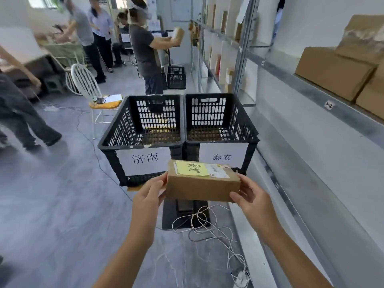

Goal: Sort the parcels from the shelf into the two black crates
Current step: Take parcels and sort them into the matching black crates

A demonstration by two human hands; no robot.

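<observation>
Grey floor [52,204] of a storeroom. A metal shelf [311,94] with cardboard boxes [332,71] runs right of the crates. The left crate [116,129] and right crate [243,121] touch side by side. Just before them a brown parcel [202,189] hangs level, the left hand [148,193] and right hand [252,199] each with its grip clamped on one end. A yellow note [192,169] lies on top.
</observation>
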